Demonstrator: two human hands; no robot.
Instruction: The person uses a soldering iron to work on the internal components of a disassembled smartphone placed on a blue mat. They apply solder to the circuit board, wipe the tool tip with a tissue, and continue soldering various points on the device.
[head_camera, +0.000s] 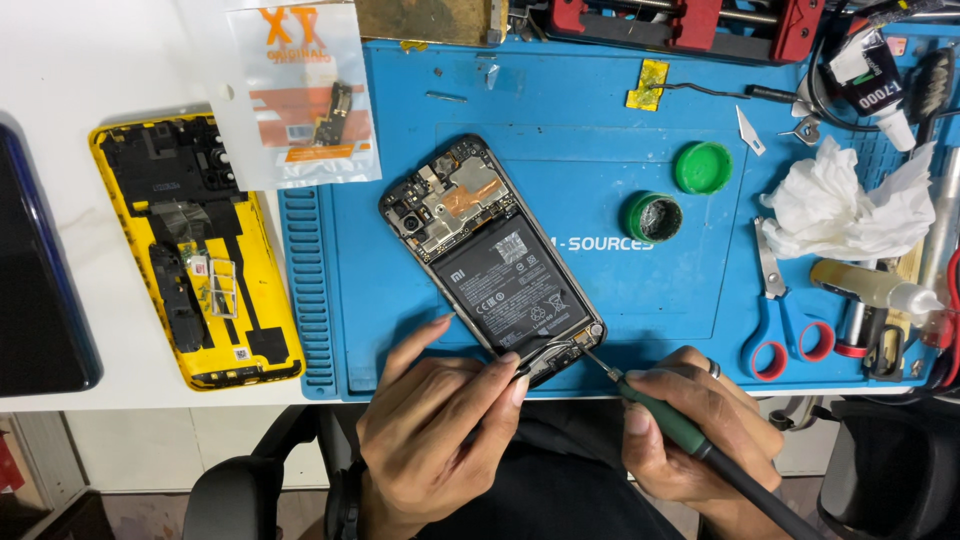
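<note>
An opened phone (495, 262), its back off and its battery and boards bare, lies slantwise on a blue work mat (620, 150), its camera end far and left, its bottom end near and right, close to the mat's near edge. The left hand (430, 430) comes up from the near side; its thumb and forefinger are pinched together on slim tweezers (537, 360) whose tips rest at the phone's bottom edge, while the other fingers spread along the frame's near-left side. The right hand (690, 425) is closed round the green grip of a soldering iron (670, 420), a ring on one finger, and the iron's thin tip touches the bottom right corner of the phone, just beside the tweezers. Both hands overhang the table's near edge. Left of the mat, on the white table (110, 70), lies a yellow back cover (195, 250), with a clear parts bag (300, 95) overlapping its far end and the mat's far-left corner, and a dark slab (40, 270) at the left edge. Right of the phone the mat is open as far as a green-rimmed tin (655, 217) and its green lid (703, 167). Farther right things crowd together: a crumpled tissue (850, 205), red-handled scissors (780, 320), a glue tube (870, 85) and a squeeze bottle (870, 285). A red clamp (690, 25) stands along the far edge.
</note>
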